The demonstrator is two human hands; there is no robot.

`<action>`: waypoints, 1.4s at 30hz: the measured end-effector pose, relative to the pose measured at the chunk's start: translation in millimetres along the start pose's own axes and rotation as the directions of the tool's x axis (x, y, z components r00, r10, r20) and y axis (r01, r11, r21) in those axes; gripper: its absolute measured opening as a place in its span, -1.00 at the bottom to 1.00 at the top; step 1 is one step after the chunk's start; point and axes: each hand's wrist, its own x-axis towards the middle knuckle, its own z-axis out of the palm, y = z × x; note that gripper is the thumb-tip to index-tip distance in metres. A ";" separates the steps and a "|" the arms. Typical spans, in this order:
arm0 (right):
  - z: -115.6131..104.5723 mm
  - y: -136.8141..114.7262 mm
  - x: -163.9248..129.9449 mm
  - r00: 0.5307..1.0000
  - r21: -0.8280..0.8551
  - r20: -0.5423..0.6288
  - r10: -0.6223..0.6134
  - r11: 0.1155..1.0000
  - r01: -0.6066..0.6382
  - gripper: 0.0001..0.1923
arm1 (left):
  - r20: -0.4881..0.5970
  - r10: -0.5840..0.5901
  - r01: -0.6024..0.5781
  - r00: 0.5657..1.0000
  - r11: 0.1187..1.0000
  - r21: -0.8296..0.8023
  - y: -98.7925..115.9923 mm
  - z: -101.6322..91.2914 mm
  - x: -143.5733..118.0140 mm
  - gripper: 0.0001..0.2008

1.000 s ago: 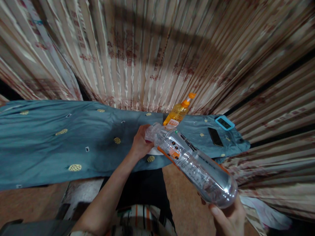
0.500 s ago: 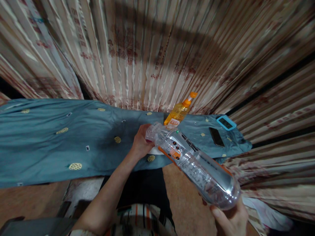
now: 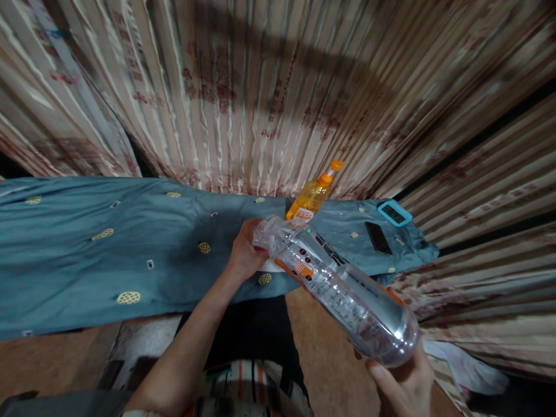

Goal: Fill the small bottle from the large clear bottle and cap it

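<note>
A large clear plastic bottle (image 3: 343,289) with an orange label lies tilted in front of me, its neck toward the blue cloth (image 3: 108,249). My right hand (image 3: 402,385) grips the bottle's base at the lower right. My left hand (image 3: 245,249) is closed around the bottle's neck end, where crinkled clear plastic wrap shows. Something white shows under the left hand on the cloth.
A yellow bottle with an orange pump cap (image 3: 313,194) stands on the cloth just behind my left hand. A black phone (image 3: 378,238) and a small blue-framed device (image 3: 394,213) lie at the cloth's right end. Striped curtains (image 3: 260,92) hang behind.
Both hands keep their hold on the clear bottle. The whole scene has shifted slightly left and down in view.
</note>
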 end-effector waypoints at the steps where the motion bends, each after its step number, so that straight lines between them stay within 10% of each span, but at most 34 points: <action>1: 2.8 -4.3 -0.7 1.000 0.007 -0.014 0.021 1.000 -0.021 0.08 | -0.002 -0.001 0.001 1.000 1.000 0.002 -0.3 0.1 -0.1 -0.38; 42: -1.6 0.9 5.2 0.985 -0.054 0.082 -0.154 0.986 0.158 0.05 | -0.007 -0.016 0.017 1.000 1.000 0.018 0.6 -4.5 1.7 -0.39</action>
